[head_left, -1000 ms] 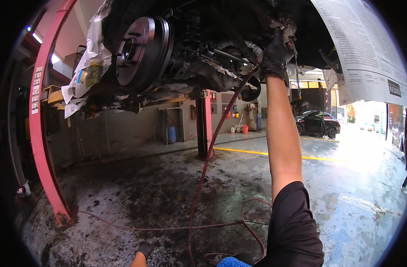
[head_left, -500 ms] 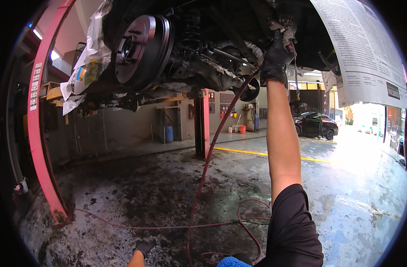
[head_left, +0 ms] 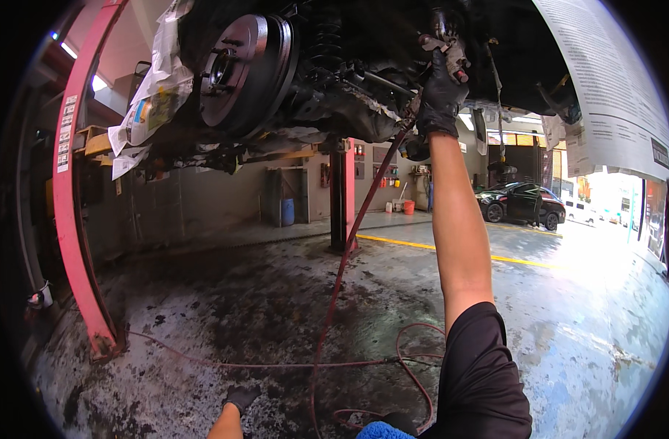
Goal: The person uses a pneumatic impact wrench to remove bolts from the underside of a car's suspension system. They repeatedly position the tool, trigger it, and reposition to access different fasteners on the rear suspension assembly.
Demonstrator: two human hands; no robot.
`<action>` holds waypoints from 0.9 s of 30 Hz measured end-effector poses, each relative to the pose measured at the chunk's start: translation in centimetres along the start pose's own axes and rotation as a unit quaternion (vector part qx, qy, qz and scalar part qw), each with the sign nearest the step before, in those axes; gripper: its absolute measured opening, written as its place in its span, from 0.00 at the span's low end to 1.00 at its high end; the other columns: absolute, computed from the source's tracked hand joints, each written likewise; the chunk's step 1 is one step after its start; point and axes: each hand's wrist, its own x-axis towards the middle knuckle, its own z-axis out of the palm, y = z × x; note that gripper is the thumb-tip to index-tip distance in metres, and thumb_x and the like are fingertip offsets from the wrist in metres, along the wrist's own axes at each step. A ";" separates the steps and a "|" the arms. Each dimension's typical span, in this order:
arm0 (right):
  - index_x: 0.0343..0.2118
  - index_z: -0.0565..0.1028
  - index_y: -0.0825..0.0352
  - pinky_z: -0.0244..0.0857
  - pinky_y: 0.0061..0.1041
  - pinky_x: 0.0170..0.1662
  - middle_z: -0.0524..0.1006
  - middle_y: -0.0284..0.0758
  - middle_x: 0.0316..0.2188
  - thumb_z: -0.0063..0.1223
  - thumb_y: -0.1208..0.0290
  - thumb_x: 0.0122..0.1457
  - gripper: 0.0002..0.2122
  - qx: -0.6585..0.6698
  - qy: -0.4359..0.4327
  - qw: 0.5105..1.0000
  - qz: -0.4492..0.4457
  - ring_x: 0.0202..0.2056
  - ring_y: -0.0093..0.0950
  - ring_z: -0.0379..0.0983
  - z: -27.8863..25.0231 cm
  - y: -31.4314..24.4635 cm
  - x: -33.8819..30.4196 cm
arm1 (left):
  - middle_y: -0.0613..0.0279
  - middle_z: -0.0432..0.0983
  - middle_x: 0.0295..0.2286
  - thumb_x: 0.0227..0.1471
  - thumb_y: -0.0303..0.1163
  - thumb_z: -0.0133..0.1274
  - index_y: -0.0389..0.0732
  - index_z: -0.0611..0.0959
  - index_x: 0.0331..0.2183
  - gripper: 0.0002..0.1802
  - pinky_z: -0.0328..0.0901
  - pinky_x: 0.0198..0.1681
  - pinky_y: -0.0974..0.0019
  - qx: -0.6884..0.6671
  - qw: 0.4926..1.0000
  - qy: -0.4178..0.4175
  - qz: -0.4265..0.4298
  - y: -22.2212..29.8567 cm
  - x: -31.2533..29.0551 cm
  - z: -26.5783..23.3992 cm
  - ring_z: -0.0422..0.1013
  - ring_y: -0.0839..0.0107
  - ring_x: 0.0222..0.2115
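My right arm reaches up beneath a raised vehicle. The black-gloved right hand (head_left: 443,101) is closed around the handle of a grimy spray gun (head_left: 451,53), held upright near the dark underbody. A dark red hose (head_left: 355,228) runs from just below that hand down to the floor. To the left of the gun are the axle parts, a coil spring (head_left: 329,45) and a bare brake disc with studs (head_left: 236,67). My left hand (head_left: 242,399), in a dark glove, hangs low at the bottom edge, away from the vehicle; its fingers are too small and dark to make out.
A pink lift post (head_left: 77,183) stands at the left, another post (head_left: 343,197) farther back. Printed paper sheets (head_left: 612,88) hang at the upper right. The hose loops over the stained floor (head_left: 276,293). A dark car (head_left: 521,203) is parked behind. Blue towelling (head_left: 382,430) shows below.
My right hand and the spray gun have shifted slightly left and down in view. The vehicle and background have shifted slightly right; my left hand sits a little higher in the picture.
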 end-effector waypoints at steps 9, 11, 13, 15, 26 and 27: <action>0.40 0.81 0.70 0.69 0.23 0.44 0.83 0.30 0.38 0.62 0.66 0.62 0.11 -0.120 -0.048 0.987 -0.098 0.38 0.20 0.77 2.1 -0.2 -2.7 | 0.46 0.60 0.64 0.60 0.66 0.30 0.66 0.64 0.65 0.36 0.35 0.69 0.42 -0.026 0.999 -0.019 -0.010 0.5 -0.2 -0.3 0.54 0.51 0.66; 0.39 0.82 0.70 0.68 0.23 0.46 0.83 0.30 0.38 0.61 0.68 0.62 0.10 -0.085 -0.049 0.990 -0.098 0.39 0.20 0.77 2.8 0.3 -3.1 | 0.46 0.57 0.65 0.59 0.67 0.30 0.65 0.63 0.66 0.38 0.32 0.70 0.43 -0.006 0.999 -0.036 -0.005 0.4 0.0 -0.3 0.51 0.51 0.67; 0.41 0.81 0.69 0.68 0.25 0.46 0.83 0.32 0.38 0.60 0.67 0.63 0.10 -0.045 -0.057 0.992 -0.104 0.39 0.25 0.78 3.4 0.6 -3.3 | 0.46 0.55 0.66 0.59 0.68 0.30 0.66 0.61 0.66 0.39 0.30 0.70 0.43 -0.035 0.999 -0.034 -0.020 0.4 0.1 -0.4 0.49 0.51 0.68; 0.43 0.80 0.67 0.70 0.31 0.44 0.83 0.37 0.38 0.56 0.62 0.65 0.13 -0.035 -0.071 0.984 -0.159 0.40 0.37 0.79 3.9 0.8 -3.5 | 0.46 0.54 0.66 0.58 0.68 0.31 0.65 0.61 0.66 0.39 0.30 0.70 0.44 -0.061 0.996 -0.043 -0.041 0.5 0.0 -0.5 0.48 0.50 0.68; 0.41 0.81 0.68 0.70 0.27 0.44 0.84 0.33 0.36 0.66 0.60 0.58 0.16 -0.094 -0.041 0.995 0.019 0.37 0.27 0.79 8.1 0.4 -4.5 | 0.35 0.61 0.61 0.45 0.76 0.48 0.30 0.72 0.58 0.59 0.53 0.65 0.59 -0.158 0.984 0.083 -0.019 0.2 -0.1 0.6 0.57 0.45 0.63; 0.41 0.82 0.68 0.70 0.28 0.43 0.84 0.33 0.36 0.67 0.60 0.58 0.16 -0.145 -0.035 0.988 0.036 0.36 0.27 0.79 8.5 0.4 -4.4 | 0.35 0.61 0.61 0.46 0.76 0.48 0.30 0.72 0.58 0.59 0.53 0.65 0.59 -0.156 0.983 0.086 -0.033 0.0 0.1 0.7 0.57 0.45 0.63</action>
